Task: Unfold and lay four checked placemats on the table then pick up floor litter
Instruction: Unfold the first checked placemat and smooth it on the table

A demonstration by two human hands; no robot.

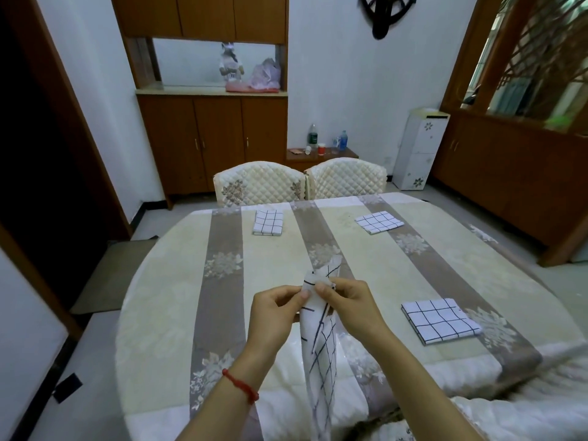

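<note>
Head view puts me over the round dining table [165, 281], dressed in a striped, floral cloth. Three checked placemats lie on it, all folded small rather than spread: one at the far left [268, 221], one at the far right [379, 222], one near right [440, 320]. The fourth placemat [321, 351] is in my grasp, held up over the near edge of the table and hanging down in a loose, half-rolled column.

My left hand [273, 316] pinches its upper edge between thumb and curled fingers; my right hand [350, 305] pinches the same edge just beside it, the two thumbs almost meeting at the top corner. A red string sits on the left wrist.

I judge the step in hand to be opening this fourth mat. The next move, as I read it, calls for drawing the hands apart along the top edge so the cloth falls open, then lowering it flat onto the bare near-left part of the table, well apart from the near-right mat.

Two quilted chairs [299, 183] stand tucked in at the far side. On the floor to the left I see a dark scrap [67, 387], possibly litter for later.
</note>
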